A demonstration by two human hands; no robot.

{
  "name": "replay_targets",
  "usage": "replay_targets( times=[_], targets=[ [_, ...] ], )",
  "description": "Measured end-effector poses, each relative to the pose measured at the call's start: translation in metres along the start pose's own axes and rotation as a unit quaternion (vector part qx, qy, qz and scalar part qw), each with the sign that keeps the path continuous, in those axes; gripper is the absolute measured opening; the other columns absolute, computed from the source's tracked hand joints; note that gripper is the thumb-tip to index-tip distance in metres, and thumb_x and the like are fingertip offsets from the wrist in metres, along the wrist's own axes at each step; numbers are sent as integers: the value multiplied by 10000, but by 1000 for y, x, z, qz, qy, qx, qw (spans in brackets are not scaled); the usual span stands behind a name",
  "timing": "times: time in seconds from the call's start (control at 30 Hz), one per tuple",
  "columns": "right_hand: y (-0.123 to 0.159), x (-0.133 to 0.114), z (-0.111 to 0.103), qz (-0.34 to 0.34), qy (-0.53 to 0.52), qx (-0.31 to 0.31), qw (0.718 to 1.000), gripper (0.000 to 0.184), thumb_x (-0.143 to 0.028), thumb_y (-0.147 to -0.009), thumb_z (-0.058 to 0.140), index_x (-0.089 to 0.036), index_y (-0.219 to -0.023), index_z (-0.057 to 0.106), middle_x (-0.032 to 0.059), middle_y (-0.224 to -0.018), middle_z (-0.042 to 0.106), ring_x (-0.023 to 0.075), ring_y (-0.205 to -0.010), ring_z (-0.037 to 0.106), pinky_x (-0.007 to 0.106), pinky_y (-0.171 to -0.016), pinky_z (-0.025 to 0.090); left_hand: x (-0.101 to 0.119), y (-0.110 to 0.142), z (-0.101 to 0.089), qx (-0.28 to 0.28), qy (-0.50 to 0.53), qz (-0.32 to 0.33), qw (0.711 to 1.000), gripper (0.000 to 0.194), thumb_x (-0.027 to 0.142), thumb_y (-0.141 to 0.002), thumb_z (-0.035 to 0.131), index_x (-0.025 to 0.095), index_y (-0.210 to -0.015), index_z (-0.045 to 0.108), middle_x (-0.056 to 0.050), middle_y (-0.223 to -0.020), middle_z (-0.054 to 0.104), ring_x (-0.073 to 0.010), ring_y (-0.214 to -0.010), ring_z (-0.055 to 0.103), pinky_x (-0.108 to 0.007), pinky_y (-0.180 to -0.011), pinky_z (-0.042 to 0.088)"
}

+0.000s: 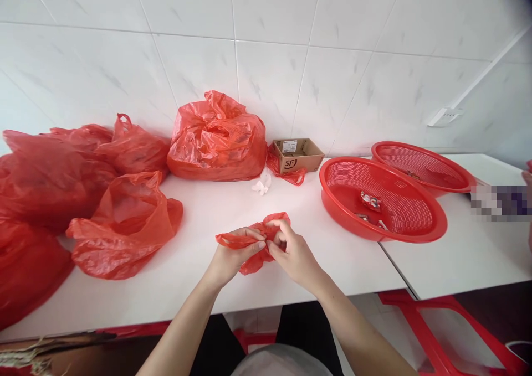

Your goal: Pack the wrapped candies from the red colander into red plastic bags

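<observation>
A small red plastic bag (254, 263) is bunched between my two hands above the front part of the white table (199, 210). My left hand (233, 254) grips its left side, thumb pressed against the fingers. On the other side, my right hand (293, 251) pinches the gathered plastic between thumb and forefinger. The fingertips of both hands almost meet at the bunched middle. Whatever the bag may contain is hidden. Close by on the left, an open red plastic bag (124, 226) stands on the table.
Several full red bags (54, 171) crowd the left, and a large one (216, 138) leans near the wall. Beside it are a cardboard box (301, 154) and crumpled white tissue (261, 185). Two red baskets (382, 232) stand right, with small packets (369, 200) in the nearer. A person's hand shows far right.
</observation>
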State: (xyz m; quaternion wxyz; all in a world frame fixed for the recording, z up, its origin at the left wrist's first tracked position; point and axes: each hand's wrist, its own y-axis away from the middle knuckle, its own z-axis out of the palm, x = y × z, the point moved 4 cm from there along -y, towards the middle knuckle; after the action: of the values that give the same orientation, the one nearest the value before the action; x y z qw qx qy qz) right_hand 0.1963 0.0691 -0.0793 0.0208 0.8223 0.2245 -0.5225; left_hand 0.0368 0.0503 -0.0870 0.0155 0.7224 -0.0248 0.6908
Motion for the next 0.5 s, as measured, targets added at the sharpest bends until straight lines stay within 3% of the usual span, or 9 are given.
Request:
replay_targets(
  times=[0.07,0.17,0.3,0.4,0.5],
  targets=[
    [-2,0,-3,-56,45,33,997,340,-162,-836,541,-284,-1150,593,28,-918,633,196,-838,617,354,-759,501,-2,1,0,4,-43,24,999,151,345,-796,704,198,-830,707,-72,-985,709,-232,-934,683,-364,-839,553],
    [-7,0,-3,-123,28,12,992,383,-99,-832,503,-283,-1148,617,54,-1222,612,218,-1144,570,396,-967,464,2,2,-1,-10,-101,68,993,100,303,-831,662,223,-862,713,-47,-982,696,-208,-925,674,-341,-859,533],
    [-7,13,10,-48,-88,-6,995,303,-164,-871,533,-267,-1156,545,35,-1059,671,177,-944,643,359,-862,513,9,4,-5,-22,-147,126,981,104,252,-867,597,226,-910,689,-32,-971,701,-175,-863,672,-298,-787,530],
    [2,17,27,-11,-160,9,987,251,-230,-872,579,-264,-1107,499,5,-892,653,162,-791,637,320,-734,520,5,3,-8,39,-169,172,970,45,190,-847,573,216,-873,599,-22,-921,670,-161,-814,642,-284,-727,511],
    [9,15,40,-3,-228,-5,974,247,-266,-876,597,-272,-1085,466,-16,-832,621,158,-764,624,306,-711,514,-5,3,-7,118,-191,217,950,96,131,-806,548,219,-844,544,-22,-925,614,-166,-856,605,-295,-757,489]
  ],
)
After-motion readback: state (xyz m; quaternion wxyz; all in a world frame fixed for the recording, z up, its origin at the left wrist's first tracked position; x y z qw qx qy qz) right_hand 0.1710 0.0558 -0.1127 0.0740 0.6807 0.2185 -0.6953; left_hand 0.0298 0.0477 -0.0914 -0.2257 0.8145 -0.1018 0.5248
